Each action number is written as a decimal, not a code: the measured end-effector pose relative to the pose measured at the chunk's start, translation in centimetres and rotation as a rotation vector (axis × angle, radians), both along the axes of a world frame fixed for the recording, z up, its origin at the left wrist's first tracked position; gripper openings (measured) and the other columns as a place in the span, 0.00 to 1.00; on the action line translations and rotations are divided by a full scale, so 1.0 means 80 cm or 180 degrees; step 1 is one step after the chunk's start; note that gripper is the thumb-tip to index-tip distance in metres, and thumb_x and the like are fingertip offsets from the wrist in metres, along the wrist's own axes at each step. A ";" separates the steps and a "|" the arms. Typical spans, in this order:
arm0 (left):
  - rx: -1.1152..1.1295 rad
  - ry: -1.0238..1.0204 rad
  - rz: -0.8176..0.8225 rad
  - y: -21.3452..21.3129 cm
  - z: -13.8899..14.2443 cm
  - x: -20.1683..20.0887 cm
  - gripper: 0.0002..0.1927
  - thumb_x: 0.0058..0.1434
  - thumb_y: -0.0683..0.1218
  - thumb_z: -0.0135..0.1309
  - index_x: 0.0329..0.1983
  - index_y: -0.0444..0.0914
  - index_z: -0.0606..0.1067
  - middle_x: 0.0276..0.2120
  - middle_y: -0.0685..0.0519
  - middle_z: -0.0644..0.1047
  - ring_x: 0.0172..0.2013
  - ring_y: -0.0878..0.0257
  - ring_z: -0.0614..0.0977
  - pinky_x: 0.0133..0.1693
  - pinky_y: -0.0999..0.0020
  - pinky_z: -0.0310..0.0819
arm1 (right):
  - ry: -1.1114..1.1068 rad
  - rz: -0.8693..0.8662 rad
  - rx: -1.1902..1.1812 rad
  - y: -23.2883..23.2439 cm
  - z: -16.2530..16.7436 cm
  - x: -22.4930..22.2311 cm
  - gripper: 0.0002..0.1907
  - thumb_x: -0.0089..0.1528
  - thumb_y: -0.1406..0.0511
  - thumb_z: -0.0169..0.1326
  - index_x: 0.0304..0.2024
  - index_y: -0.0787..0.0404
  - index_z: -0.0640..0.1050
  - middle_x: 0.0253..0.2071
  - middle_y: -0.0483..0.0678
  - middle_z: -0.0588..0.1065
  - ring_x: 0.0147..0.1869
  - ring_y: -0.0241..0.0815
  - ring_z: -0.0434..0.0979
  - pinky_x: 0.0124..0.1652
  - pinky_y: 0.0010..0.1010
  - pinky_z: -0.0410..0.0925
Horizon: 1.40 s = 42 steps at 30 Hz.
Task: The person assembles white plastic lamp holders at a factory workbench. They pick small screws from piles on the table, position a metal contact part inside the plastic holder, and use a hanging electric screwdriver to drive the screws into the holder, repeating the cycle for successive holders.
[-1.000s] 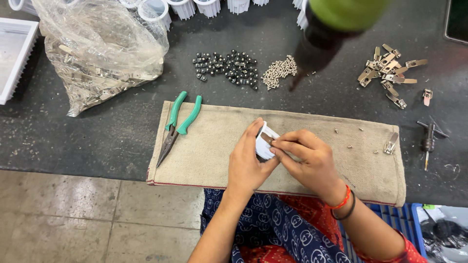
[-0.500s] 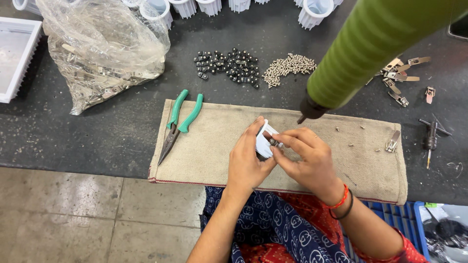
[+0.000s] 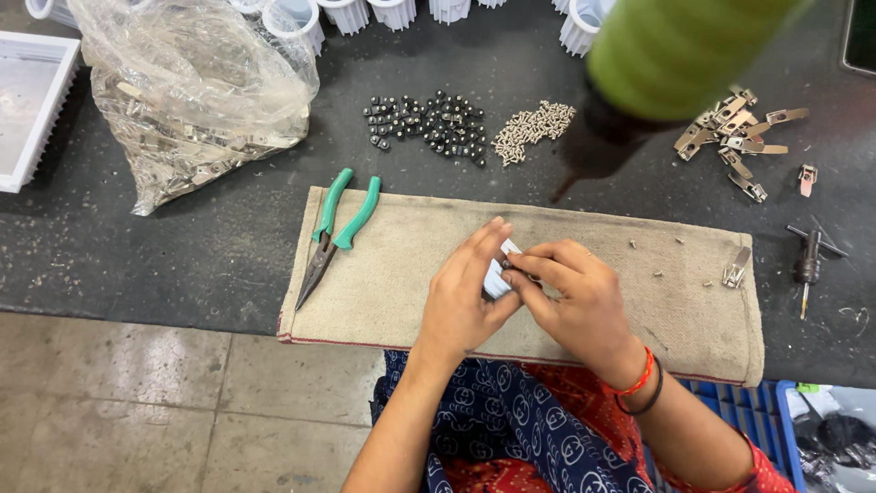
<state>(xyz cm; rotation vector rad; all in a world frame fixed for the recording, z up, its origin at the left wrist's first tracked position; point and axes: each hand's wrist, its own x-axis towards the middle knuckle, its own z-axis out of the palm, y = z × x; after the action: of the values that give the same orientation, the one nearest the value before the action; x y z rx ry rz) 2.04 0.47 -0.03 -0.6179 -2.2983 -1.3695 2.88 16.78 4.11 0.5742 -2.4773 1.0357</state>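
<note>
Over the cloth mat's (image 3: 383, 274) middle, my left hand (image 3: 461, 301) pinched the small white part (image 3: 497, 278) while my right hand (image 3: 570, 297) pressed a tiny fitting into it, assembly unfinished, screws (image 3: 534, 128) and clips (image 3: 735, 137) heaped at the far edge.

L hand (image 3: 461, 297) & R hand (image 3: 575, 297) meet over a beige cloth (image 3: 401, 274) on the dark table (image 3: 137, 246), both pinching a small white part (image 3: 497, 274). Green-handled pliers (image 3: 336, 228) lie on cloth's left end. Behind: black beads (image 3: 429, 123), pale screws (image 3: 534, 128), metal clips (image 3: 735, 137), plastic bag (image 3: 182, 91). Blurred green tool (image 3: 666, 55) hangs above.
</note>
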 end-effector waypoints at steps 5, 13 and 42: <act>0.0312 -0.0338 -0.0120 -0.001 0.001 -0.003 0.31 0.55 0.42 0.63 0.63 0.38 0.70 0.61 0.43 0.77 0.56 0.45 0.83 0.55 0.58 0.78 | -0.0588 0.0543 -0.0215 0.024 0.001 -0.024 0.08 0.56 0.69 0.66 0.38 0.62 0.83 0.36 0.46 0.81 0.36 0.39 0.81 0.36 0.30 0.73; 0.0289 -0.0137 -0.0223 0.010 -0.001 -0.015 0.29 0.59 0.44 0.64 0.63 0.38 0.70 0.58 0.44 0.78 0.57 0.45 0.81 0.59 0.56 0.76 | -0.0815 0.0150 0.0305 0.075 -0.026 -0.172 0.12 0.60 0.69 0.58 0.47 0.62 0.81 0.36 0.54 0.79 0.36 0.48 0.80 0.38 0.37 0.72; 0.0345 -0.0242 -0.0130 0.005 0.006 -0.007 0.31 0.51 0.44 0.64 0.60 0.39 0.73 0.58 0.48 0.78 0.56 0.48 0.81 0.58 0.57 0.76 | 0.0119 0.1723 0.1338 0.039 0.050 -0.058 0.10 0.57 0.67 0.62 0.40 0.63 0.78 0.38 0.50 0.73 0.43 0.49 0.77 0.42 0.38 0.71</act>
<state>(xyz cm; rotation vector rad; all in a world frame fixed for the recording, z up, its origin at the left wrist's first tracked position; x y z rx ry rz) 1.49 0.91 0.45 -0.5911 -2.2634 -1.5502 -1.73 19.87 8.10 1.4376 -2.5749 0.6487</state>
